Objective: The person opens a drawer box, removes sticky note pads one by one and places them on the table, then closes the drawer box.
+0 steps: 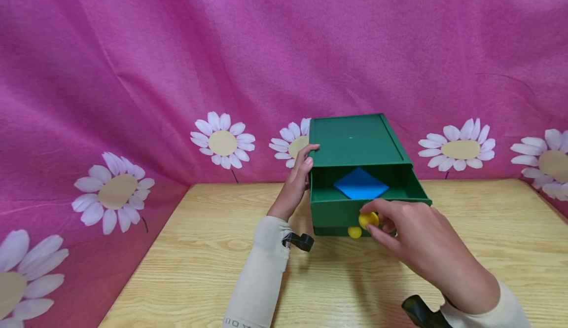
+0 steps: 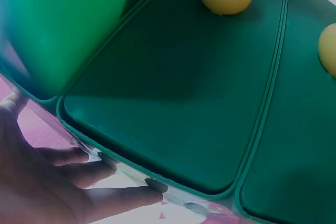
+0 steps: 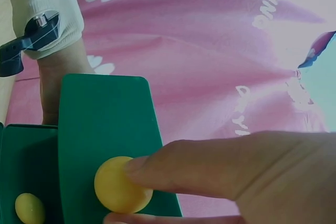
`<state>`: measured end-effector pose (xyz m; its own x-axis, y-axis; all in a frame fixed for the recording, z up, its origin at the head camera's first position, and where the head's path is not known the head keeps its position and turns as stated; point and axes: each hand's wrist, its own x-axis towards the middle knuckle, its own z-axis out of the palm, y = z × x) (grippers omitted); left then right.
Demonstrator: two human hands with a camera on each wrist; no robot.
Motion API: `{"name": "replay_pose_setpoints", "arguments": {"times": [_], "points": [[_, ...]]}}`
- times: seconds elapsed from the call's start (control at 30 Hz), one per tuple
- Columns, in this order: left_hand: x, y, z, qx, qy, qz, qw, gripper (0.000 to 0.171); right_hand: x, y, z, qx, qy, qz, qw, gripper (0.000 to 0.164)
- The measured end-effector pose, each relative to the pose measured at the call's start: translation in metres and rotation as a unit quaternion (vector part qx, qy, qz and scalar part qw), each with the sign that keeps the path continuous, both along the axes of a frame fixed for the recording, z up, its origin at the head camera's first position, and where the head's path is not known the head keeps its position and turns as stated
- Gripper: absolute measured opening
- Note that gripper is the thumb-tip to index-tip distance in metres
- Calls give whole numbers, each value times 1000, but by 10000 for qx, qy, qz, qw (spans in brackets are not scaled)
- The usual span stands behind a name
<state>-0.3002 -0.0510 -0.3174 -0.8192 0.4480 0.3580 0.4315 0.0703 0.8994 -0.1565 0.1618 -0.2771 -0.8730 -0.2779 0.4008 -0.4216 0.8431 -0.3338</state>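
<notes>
A small green drawer cabinet stands on the table, its upper drawer pulled partly out. Inside that drawer lies a flat blue square piece. My right hand pinches the upper drawer's round yellow knob between thumb and finger; the right wrist view shows a digit on the knob. Against the cabinet's left side rests my left hand, its fingers extended along the wall in the left wrist view. Below, a second yellow knob marks the lower drawer.
The cabinet sits on a wooden table. Behind and to the left hangs a pink cloth printed with white daisies. Black wrist mounts stick out from both sleeves.
</notes>
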Motion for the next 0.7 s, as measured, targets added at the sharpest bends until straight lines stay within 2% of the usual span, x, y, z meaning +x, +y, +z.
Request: {"name": "replay_pose_setpoints", "arguments": {"times": [0.37, 0.7], "points": [[-1, 1, 0, 88, -31, -29, 10000, 50, 5, -1, 2, 141, -145, -37, 9998, 23], [-1, 1, 0, 85, -22, -39, 10000, 50, 9, -1, 2, 228, 37, -47, 9997, 21]]}}
